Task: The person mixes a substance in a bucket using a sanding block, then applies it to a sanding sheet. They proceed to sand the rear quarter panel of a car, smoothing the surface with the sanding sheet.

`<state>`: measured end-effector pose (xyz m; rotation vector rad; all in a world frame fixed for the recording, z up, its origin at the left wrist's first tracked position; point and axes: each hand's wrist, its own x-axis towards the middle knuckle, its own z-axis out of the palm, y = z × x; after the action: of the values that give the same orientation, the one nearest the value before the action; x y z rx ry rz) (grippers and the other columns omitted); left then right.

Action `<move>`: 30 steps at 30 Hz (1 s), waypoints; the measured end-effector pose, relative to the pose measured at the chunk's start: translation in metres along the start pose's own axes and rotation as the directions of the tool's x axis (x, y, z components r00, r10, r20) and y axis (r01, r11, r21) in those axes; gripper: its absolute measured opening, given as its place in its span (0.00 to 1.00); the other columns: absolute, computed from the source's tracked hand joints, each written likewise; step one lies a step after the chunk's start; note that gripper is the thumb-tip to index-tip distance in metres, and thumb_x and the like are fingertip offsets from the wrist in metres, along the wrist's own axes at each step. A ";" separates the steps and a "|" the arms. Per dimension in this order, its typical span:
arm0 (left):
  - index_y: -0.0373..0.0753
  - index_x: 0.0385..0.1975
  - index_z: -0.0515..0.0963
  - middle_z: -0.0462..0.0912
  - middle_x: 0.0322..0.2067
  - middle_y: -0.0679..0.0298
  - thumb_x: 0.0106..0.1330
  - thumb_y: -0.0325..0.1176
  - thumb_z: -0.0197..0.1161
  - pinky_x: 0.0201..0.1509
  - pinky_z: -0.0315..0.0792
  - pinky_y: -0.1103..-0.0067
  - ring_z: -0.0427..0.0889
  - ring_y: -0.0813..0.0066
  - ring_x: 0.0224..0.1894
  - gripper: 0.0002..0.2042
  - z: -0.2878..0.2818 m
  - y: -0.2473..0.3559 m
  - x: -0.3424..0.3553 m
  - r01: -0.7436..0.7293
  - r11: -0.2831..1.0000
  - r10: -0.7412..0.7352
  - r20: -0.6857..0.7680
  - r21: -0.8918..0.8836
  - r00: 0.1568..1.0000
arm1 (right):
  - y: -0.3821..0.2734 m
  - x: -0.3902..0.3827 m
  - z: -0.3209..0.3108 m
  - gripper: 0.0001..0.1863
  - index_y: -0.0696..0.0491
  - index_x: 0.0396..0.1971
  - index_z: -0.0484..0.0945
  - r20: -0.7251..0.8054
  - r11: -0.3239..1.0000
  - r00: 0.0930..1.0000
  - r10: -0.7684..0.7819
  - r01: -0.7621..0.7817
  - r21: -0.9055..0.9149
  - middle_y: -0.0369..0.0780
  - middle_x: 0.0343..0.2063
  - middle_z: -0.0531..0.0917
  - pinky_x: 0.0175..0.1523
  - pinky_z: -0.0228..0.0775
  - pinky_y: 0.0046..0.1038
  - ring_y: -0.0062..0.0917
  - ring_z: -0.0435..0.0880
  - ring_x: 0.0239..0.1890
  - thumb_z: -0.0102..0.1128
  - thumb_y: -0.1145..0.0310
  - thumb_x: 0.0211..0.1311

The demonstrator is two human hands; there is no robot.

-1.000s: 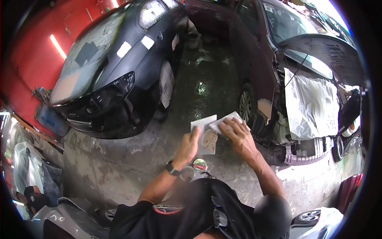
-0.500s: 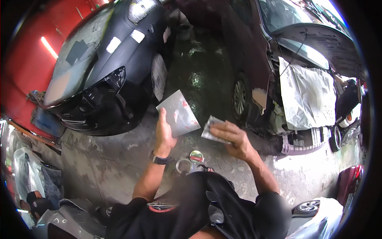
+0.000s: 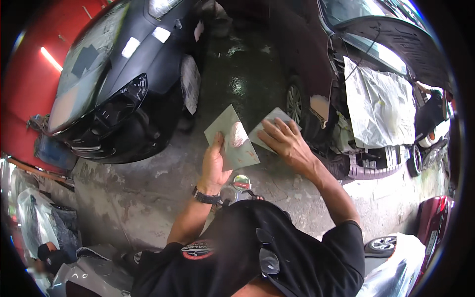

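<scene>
My left hand (image 3: 213,168) grips a thin, pale grey square plate (image 3: 228,119) by its lower left edge, with the thumb lying on top. On the plate sit a lump of pinkish paste (image 3: 238,134) and a few reddish smears near its lower right corner. Just to the right, my right hand (image 3: 291,145) is closed on a flat, light grey spreader (image 3: 276,114), fingers laid across its face. The spreader's near corner is close to the plate's right side; whether they touch, I cannot tell. Below the hands are a tin with a green rim (image 3: 242,182) and a round metal can (image 3: 228,193).
A dark car (image 3: 114,119) with grey patches stands ahead left. To the right, a maroon car (image 3: 309,64) has its bonnet raised and a white sheet (image 3: 378,104) over its front. Another person (image 3: 430,116) is at the far right. Wet concrete floor (image 3: 237,84) runs between the cars.
The paste on the plate now appears as a rounder, thicker lump. My right hand has moved slightly up and turned, its fingers more spread across the spreader. The view has shifted a little.
</scene>
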<state>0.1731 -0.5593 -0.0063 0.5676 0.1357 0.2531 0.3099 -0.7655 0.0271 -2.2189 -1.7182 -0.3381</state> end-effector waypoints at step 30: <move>0.33 0.54 0.74 0.82 0.49 0.57 0.75 0.50 0.52 0.53 0.78 0.70 0.83 0.68 0.49 0.24 0.066 -0.070 0.034 -0.030 0.906 0.155 -0.264 0.423 0.952 | 0.065 -0.013 -0.053 0.29 0.49 0.58 0.76 -0.058 0.763 0.997 0.055 -0.004 0.646 0.47 0.57 0.76 0.62 0.66 0.56 0.39 0.79 0.58 0.58 0.77 0.51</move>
<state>0.2328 -0.6407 0.0091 0.9620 0.4596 0.4065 0.3695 -0.8121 0.0645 -1.6875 -1.4568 0.1732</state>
